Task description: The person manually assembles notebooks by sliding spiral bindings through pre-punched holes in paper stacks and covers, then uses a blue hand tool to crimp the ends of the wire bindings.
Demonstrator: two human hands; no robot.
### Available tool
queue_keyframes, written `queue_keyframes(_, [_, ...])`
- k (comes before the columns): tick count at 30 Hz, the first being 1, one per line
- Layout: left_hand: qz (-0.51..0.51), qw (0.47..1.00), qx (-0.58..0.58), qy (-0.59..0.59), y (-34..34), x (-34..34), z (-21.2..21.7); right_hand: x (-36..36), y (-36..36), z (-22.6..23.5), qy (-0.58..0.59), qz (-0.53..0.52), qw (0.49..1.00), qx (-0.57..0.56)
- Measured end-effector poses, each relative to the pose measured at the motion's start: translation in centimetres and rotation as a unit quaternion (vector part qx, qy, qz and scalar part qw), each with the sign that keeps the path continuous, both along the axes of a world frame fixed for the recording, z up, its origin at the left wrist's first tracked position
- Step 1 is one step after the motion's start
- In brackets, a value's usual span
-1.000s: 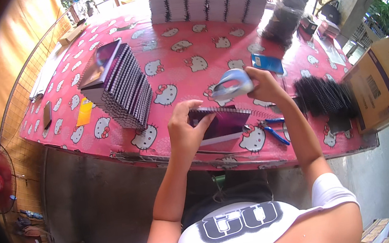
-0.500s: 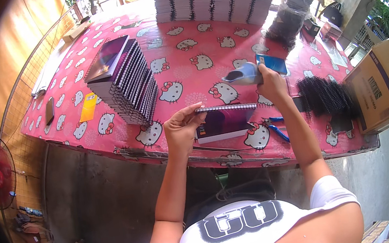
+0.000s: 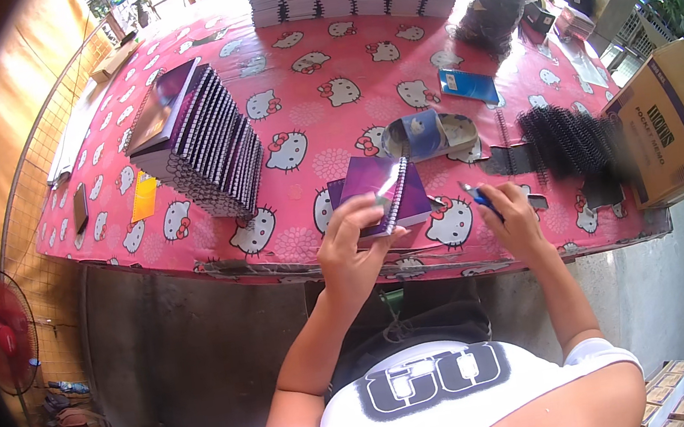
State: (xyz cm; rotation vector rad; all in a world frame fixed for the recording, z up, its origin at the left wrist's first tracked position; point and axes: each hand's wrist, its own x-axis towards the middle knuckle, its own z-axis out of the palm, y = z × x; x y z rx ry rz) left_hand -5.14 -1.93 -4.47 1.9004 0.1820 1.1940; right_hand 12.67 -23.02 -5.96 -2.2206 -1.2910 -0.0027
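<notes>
A long table covered in a pink cartoon-cat-print cloth [image 3: 322,61] is seen from above, with a slanted row of purple spiral-bound notebooks [image 3: 199,142] stacked well to the left and a heap of loose black wire coils [image 3: 570,140] to the right. Near the front edge, a purple-covered spiral notebook [image 3: 382,191] is held tilted off the cloth, clamped in the left hand [image 3: 355,246]; its long axis runs from the person outward, spine edge to the right, far end pointing towards the tall stacks at the back. A blue-handled plier-like tool [image 3: 478,200] is gripped in the closed right hand [image 3: 516,221], just beside the spine. A slip of the tool, it is judged, could leave the wire binding bent, or the notebook could be tipped off the near edge
</notes>
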Motion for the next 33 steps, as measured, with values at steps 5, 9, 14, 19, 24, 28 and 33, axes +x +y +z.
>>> queue_keyframes(5, [0.015, 0.998, 0.048, -0.036, 0.2, 0.4, -0.7, -6.1, 3.8, 5.8, 0.06, 0.123, 0.982, 0.128])
queue_keyframes(9, [0.024, 0.999, 0.024, -0.026, -0.1, 0.2, -0.3, -6.9, 4.9, 5.6, 0.023, 0.102, 0.987, 0.124])
queue_keyframes(14, [0.035, 0.999, -0.001, -0.028, -0.6, 0.4, -0.5, -7.3, 5.2, 5.1, 0.109, 0.104, 0.978, 0.146])
queue_keyframes(19, [0.015, 0.991, 0.122, -0.055, 0.6, 0.0, 1.4, -7.1, 4.9, 3.0, 0.477, 0.093, 0.859, 0.16])
queue_keyframes(24, [0.06, 0.994, 0.048, -0.081, 2.4, 1.8, 3.4, -1.9, 3.0, 0.7, 0.094, -0.026, 0.988, 0.118])
queue_keyframes(28, [0.061, 0.98, 0.178, -0.057, 4.1, 1.1, 5.6, 0.3, 1.7, 1.4, -0.227, -0.041, 0.971, 0.061])
queue_keyframes(33, [0.058, 0.974, 0.217, -0.028, 3.7, -1.8, 9.5, -5.5, 13.1, 12.1, -0.14, 0.327, 0.921, 0.161])
